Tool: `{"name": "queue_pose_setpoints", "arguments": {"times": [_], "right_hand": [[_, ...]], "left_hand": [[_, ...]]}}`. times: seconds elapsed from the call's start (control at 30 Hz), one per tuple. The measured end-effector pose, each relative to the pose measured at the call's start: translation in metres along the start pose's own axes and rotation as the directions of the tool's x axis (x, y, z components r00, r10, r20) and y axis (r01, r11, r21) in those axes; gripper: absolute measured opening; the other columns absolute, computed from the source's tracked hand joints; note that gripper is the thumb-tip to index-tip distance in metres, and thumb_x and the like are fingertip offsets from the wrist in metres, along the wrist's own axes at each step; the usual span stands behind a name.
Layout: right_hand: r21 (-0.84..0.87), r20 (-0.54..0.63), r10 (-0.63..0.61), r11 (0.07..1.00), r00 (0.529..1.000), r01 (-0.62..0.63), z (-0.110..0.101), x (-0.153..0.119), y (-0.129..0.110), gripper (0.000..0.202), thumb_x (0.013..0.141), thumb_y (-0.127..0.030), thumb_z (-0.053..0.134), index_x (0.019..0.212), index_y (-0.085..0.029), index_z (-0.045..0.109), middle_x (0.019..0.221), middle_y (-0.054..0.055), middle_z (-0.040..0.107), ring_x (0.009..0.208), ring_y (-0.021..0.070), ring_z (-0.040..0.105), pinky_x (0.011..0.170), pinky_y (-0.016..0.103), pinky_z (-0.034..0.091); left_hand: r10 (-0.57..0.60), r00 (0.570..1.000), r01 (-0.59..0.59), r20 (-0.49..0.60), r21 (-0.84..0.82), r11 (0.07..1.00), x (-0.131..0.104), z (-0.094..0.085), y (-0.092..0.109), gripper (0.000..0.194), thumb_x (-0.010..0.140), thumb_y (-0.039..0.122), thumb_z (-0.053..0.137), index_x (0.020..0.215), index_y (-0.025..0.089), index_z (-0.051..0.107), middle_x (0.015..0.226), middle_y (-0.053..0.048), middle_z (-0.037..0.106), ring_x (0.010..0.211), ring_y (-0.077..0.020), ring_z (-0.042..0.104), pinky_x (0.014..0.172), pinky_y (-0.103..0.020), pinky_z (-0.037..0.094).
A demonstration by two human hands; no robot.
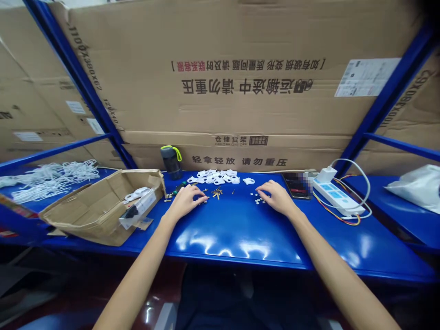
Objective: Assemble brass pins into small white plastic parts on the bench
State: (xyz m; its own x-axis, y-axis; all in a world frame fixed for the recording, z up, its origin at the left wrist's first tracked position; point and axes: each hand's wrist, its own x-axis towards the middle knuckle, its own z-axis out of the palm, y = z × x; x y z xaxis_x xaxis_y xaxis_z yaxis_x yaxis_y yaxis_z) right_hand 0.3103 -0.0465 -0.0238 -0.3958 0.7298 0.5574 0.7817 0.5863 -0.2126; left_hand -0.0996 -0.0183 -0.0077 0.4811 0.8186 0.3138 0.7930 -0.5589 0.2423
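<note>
My left hand (187, 200) rests low over the blue table, fingers forward and thumb apart from them. Just right of its fingertips lies a small pile of brass-coloured metal pins (217, 192), with one pin (233, 192) lying apart. Whether a tiny piece is under its fingertips is hard to see. My right hand (277, 197) is bent over several tiny white round pieces (259, 200), its fingers and thumb apart. Behind both hands is a heap of white plastic ring-shaped parts (216, 176); a single white part (248, 181) sits to its right.
An open cardboard box (92, 220) holding white items stands left, beside white cords (68, 176). A dark bottle (171, 162) stands at the back. To the right are a phone (296, 185), a power strip (338, 198) with cables and a white bag (417, 188). Cardboard (233, 110) walls the back.
</note>
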Motion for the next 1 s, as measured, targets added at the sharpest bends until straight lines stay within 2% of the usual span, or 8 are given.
{"name": "queue_pose_setpoints", "arguments": {"times": [0.17, 0.3, 0.47, 0.63, 0.73, 0.8, 0.9, 1.0], "right_hand": [[0.018, -0.010, -0.005, 1.000, 1.000, 0.005, 0.002, 0.000, -0.001, 0.025, 0.106, -0.032, 0.054, 0.105, -0.023, 0.077, 0.103, 0.007, 0.080, 0.097, 0.0265, 0.067, 0.092, 0.043, 0.052], [0.023, -0.013, 0.007, 1.000, 1.000, -0.006, 0.003, 0.000, -0.004, 0.024, 0.105, -0.032, 0.055, 0.106, -0.025, 0.077, 0.102, 0.006, 0.080, 0.095, 0.0262, 0.068, 0.091, 0.043, 0.053], [0.035, -0.034, 0.020, 0.999, 0.999, -0.019, 0.002, 0.002, -0.010, 0.026, 0.105, -0.033, 0.054, 0.106, -0.024, 0.078, 0.099, 0.008, 0.079, 0.093, 0.0269, 0.067, 0.083, 0.041, 0.054], [0.035, -0.046, 0.020, 0.999, 0.999, -0.018, 0.001, 0.003, -0.013, 0.028, 0.105, -0.034, 0.052, 0.105, -0.024, 0.078, 0.099, 0.007, 0.080, 0.091, 0.0273, 0.067, 0.083, 0.042, 0.054], [0.042, -0.056, 0.017, 0.999, 0.998, -0.015, 0.000, 0.003, -0.014, 0.028, 0.105, -0.033, 0.052, 0.105, -0.024, 0.078, 0.101, 0.006, 0.080, 0.092, 0.0273, 0.067, 0.085, 0.043, 0.054], [0.051, -0.073, 0.021, 0.999, 0.997, -0.018, -0.001, 0.003, -0.014, 0.027, 0.105, -0.033, 0.053, 0.105, -0.024, 0.078, 0.101, 0.007, 0.080, 0.092, 0.0275, 0.067, 0.085, 0.043, 0.054], [0.062, -0.092, 0.023, 0.998, 0.996, -0.017, -0.001, 0.003, -0.016, 0.027, 0.105, -0.033, 0.053, 0.105, -0.024, 0.079, 0.101, 0.007, 0.080, 0.091, 0.0278, 0.067, 0.084, 0.043, 0.055], [0.098, -0.099, 0.001, 0.995, 0.995, 0.008, 0.004, 0.005, -0.022, 0.026, 0.105, -0.033, 0.054, 0.111, -0.025, 0.078, 0.103, 0.007, 0.080, 0.091, 0.0269, 0.068, 0.085, 0.043, 0.055]], "left_hand": [[0.032, 0.999, -0.032, 0.027, 0.001, 0.999, 0.009, 0.003, 0.008, 0.032, 0.100, 0.048, 0.061, 0.098, 0.026, 0.084, 0.109, -0.008, 0.075, 0.106, -0.0270, 0.063, 0.092, -0.038, 0.043], [-0.021, 0.999, 0.020, 0.044, 0.023, 1.000, 0.015, 0.007, 0.015, 0.028, 0.098, 0.045, 0.062, 0.094, 0.025, 0.082, 0.104, -0.008, 0.076, 0.104, -0.0276, 0.064, 0.086, -0.036, 0.044], [-0.097, 0.994, 0.088, 0.057, 0.144, 0.986, 0.027, 0.007, 0.032, 0.016, 0.087, 0.034, 0.069, 0.084, 0.022, 0.079, 0.095, -0.010, 0.077, 0.098, -0.0305, 0.067, 0.082, -0.036, 0.045], [-0.207, 0.960, 0.170, 0.187, 0.197, 0.966, 0.044, -0.001, 0.049, 0.010, 0.078, 0.028, 0.074, 0.073, 0.019, 0.076, 0.078, -0.011, 0.074, 0.086, -0.0322, 0.069, 0.081, -0.038, 0.045], [-0.192, 0.958, 0.151, 0.212, 0.196, 0.969, 0.049, -0.005, 0.052, 0.012, 0.075, 0.026, 0.076, 0.065, 0.019, 0.074, 0.072, -0.012, 0.071, 0.086, -0.0332, 0.069, 0.085, -0.039, 0.046], [-0.161, 0.971, 0.131, 0.177, 0.172, 0.976, 0.049, -0.008, 0.049, 0.014, 0.075, 0.026, 0.076, 0.063, 0.019, 0.073, 0.071, -0.011, 0.072, 0.087, -0.0326, 0.070, 0.086, -0.038, 0.046], [-0.155, 0.987, 0.151, 0.049, 0.066, 0.986, 0.047, -0.014, 0.046, 0.016, 0.079, 0.031, 0.073, 0.068, 0.019, 0.075, 0.079, -0.010, 0.075, 0.086, -0.0286, 0.069, 0.083, -0.035, 0.048], [-0.158, 0.987, 0.155, 0.006, -0.238, 0.959, 0.051, -0.016, 0.059, 0.022, 0.084, 0.038, 0.069, 0.082, 0.019, 0.080, 0.089, -0.008, 0.078, 0.081, -0.0233, 0.067, 0.077, -0.033, 0.048]]}}
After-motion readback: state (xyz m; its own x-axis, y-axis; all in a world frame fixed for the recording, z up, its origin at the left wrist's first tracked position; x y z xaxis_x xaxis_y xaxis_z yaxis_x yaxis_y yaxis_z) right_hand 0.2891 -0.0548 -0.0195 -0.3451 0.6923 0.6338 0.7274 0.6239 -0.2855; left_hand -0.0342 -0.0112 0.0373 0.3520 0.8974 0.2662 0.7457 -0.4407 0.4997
